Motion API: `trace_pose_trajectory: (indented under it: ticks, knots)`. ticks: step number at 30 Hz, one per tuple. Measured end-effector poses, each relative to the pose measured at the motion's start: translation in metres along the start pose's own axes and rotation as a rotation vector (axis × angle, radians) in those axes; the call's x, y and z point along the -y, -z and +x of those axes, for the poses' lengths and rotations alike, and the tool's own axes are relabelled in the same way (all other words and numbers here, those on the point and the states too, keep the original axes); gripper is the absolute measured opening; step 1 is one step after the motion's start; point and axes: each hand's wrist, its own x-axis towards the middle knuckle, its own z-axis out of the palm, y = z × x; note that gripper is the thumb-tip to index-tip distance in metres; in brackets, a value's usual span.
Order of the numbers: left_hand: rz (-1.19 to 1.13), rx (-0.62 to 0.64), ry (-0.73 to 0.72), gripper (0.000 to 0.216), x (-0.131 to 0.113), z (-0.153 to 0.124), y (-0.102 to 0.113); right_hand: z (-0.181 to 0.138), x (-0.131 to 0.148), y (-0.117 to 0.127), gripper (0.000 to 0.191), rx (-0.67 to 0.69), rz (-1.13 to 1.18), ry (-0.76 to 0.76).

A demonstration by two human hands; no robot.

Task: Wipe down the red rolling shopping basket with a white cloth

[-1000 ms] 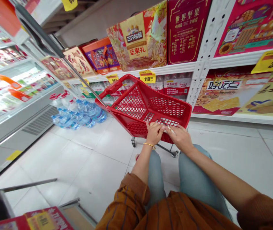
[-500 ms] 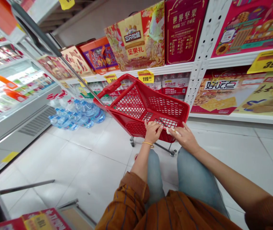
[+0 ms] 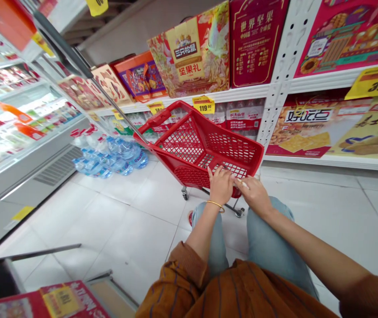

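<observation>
Supermarket aisle, white tiled floor (image 3: 116, 221): red plastic mesh trolley basket (image 3: 205, 145) stands empty before the knees, left hand (image 3: 221, 187) curled on its near rim, right hand (image 3: 254, 193) pinching a small pale item, unidentifiable, there.

The glossy white tiled floor (image 3: 116, 221) carries a red plastic mesh shopping trolley (image 3: 202, 145) on small wheels, just beyond the hands; shrink-wrapped clear water bottles (image 3: 109, 154) lie well left of them.

A small pale object (image 3: 243, 182) pinched at the frame's centre is too hidden to be identified. The box (image 3: 59, 300) at lower left is cut off by the edge.
</observation>
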Motion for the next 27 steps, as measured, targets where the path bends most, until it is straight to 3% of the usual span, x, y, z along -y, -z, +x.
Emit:
trace_pose_trajectory:
  ticks: [3,6,13,27]
  knots:
    - [-0.034,0.011,0.022,0.037,0.003,-0.007,-0.005,-0.004,0.01,0.001,0.043,-0.001,0.021,0.015]
    - [-0.088,0.015,-0.047,0.04,0.016,-0.013,-0.003,-0.008,0.007,-0.001,0.045,0.01,0.076,0.098]
    - [-0.207,0.031,-0.073,0.024,0.034,-0.016,0.003,0.0,-0.021,-0.006,0.049,0.067,0.183,0.351]
    - [-0.261,-0.003,-0.101,0.034,0.051,-0.007,0.0,0.011,-0.043,-0.009,0.034,0.145,0.225,0.349]
